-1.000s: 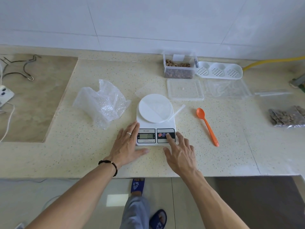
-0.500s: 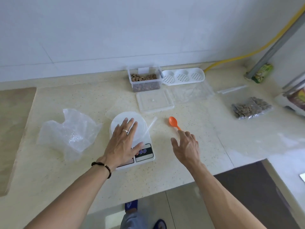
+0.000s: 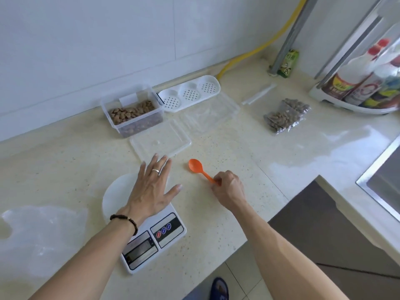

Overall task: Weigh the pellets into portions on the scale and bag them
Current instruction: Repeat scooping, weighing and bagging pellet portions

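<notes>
A white kitchen scale with a round platform sits near the counter's front edge. My left hand lies flat with straight fingers over its platform, hiding most of it. To its right, my right hand pinches the handle of an orange spoon that lies on the counter. A clear tub of brown pellets stands open by the wall, its lid lying in front of it. A filled bag of pellets lies at the right.
Crumpled clear plastic lies at the left. A white perforated tray, empty clear bags and a white strip sit near the wall. A rack of bottles and a sink edge are at the right.
The view has swung right. My right hand left the scale's buttons, moved right and took the spoon's handle. My left hand slid from beside the display onto the platform.
</notes>
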Tool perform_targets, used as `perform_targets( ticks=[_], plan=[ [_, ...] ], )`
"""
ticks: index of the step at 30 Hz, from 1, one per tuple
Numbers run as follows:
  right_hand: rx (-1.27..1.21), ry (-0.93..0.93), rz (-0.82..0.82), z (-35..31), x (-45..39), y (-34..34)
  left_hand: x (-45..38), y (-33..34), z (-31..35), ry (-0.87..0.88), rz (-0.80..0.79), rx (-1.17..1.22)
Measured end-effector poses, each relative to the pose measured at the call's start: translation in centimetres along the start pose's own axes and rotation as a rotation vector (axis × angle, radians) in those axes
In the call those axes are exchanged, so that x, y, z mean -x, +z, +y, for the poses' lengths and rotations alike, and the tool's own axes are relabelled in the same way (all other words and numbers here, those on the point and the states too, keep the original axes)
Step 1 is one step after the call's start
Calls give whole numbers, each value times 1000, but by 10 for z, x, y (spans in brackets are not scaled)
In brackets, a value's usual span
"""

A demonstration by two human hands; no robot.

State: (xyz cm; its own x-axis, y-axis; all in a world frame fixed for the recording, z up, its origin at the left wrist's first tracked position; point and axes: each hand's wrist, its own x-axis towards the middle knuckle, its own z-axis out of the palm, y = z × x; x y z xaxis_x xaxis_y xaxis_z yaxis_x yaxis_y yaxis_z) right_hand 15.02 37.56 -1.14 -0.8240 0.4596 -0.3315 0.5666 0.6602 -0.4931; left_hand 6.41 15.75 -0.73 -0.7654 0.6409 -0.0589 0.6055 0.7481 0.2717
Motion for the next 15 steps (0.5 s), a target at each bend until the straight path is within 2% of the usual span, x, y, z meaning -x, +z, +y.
perform_targets(
  ticks=[3, 7, 13, 15],
  plan=[
    [-108, 45, 17, -16, -4, 3, -4, -5, -15, -6, -2, 17],
    [-563, 130, -47, -54, -3, 7, -1, -12, -43, -66, 25, 40],
    [-619, 153, -324, -89, 0, 21, 9, -24, -65, -120, 41, 59],
    [-670, 130, -364, -96, 0, 19, 12, -30, -68, -128, 10, 74]
  ],
)
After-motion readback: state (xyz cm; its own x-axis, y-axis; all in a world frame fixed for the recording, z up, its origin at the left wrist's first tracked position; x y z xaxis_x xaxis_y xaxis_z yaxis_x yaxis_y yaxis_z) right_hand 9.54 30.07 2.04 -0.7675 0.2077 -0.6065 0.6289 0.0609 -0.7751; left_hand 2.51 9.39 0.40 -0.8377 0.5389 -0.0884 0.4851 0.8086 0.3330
